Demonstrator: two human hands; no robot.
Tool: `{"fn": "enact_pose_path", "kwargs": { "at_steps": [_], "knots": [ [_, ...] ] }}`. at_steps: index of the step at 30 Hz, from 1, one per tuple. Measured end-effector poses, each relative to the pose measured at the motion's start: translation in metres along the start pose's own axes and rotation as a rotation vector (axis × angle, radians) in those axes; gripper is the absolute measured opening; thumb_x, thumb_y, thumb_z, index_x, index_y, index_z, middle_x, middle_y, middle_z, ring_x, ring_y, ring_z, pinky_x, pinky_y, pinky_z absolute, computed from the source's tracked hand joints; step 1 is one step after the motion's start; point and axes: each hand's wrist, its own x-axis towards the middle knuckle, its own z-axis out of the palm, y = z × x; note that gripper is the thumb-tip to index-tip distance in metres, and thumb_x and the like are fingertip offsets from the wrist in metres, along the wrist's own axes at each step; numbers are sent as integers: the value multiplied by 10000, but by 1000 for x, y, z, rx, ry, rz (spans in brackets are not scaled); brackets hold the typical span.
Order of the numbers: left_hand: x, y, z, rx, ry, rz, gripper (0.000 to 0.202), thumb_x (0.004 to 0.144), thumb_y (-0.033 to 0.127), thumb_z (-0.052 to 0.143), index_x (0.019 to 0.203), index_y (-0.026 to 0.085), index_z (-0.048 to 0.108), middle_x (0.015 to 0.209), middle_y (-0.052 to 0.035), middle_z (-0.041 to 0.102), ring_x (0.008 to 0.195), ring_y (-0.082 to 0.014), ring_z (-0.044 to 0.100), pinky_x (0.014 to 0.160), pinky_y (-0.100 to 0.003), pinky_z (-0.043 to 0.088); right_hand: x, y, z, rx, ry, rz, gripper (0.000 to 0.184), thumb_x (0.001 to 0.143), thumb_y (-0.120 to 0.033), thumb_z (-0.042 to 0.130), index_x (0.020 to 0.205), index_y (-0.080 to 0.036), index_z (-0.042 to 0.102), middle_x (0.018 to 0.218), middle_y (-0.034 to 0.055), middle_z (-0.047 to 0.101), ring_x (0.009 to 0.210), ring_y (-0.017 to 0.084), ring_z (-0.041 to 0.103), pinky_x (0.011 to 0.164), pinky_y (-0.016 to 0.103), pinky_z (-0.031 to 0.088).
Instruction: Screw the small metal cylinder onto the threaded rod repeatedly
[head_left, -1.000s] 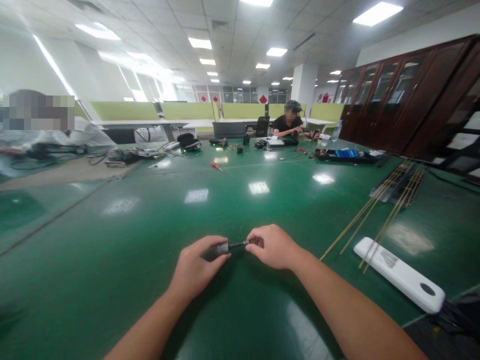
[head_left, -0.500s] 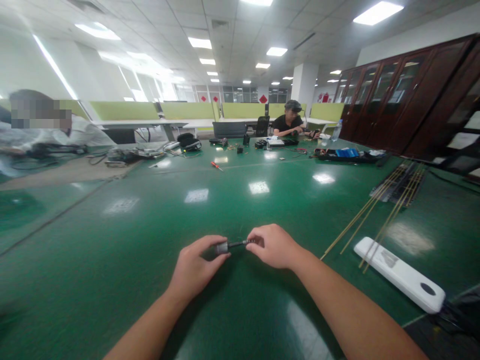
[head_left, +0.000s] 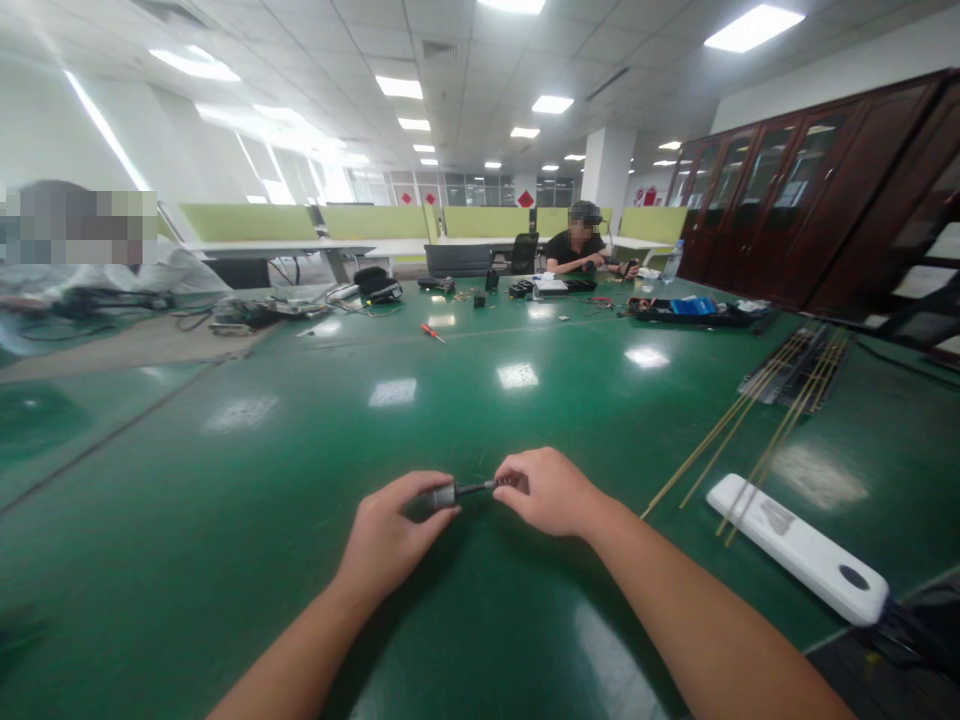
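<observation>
Tabletop (head_left: 187, 520) gleams green under office lights (head_left: 551, 103); left hand (head_left: 390, 540), right hand (head_left: 551, 492) pinch one dark tool (head_left: 457, 491).

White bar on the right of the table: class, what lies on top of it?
The ends of two thin yellow rods lie across the left end of the white bar. Whatever is beneath it is covered.

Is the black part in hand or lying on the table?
In hand: the left hand holds the black part by its thick end, the right hand by its thin end.
</observation>
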Motion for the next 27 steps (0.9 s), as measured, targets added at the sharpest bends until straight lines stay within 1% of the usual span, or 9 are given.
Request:
{"fn": "enact_pose_path", "kwargs": {
  "at_steps": [11, 17, 27],
  "knots": [
    [0, -1, 0, 9, 9, 11, 241, 794, 328, 729, 1015, 233, 711, 984, -27, 743, 893, -209, 708, 878, -330, 568, 0, 0, -1, 7, 3, 3, 161, 861, -296, 628, 945, -199, 726, 801, 19, 720, 702, 132, 619, 642, 238, 410],
    [0, 0, -1, 14, -7, -15, 253, 786, 330, 732, 1018, 232, 712, 984, -23, 743, 896, -205, 705, 869, -320, 565, 1, 1, -1, 5, -8, 13, 169, 858, -302, 629, 955, -202, 725, 792, 15, 718, 688, 128, 617, 627, 233, 404],
    [1, 0, -1, 5, -9, -23, 241, 793, 345, 729, 1011, 243, 709, 986, -12, 742, 897, -199, 700, 873, -318, 553, 1, 1, -2, 2, -4, 15, 173, 857, -313, 629, 957, -208, 724, 784, 8, 718, 682, 128, 617, 622, 235, 402]
  ]
}}
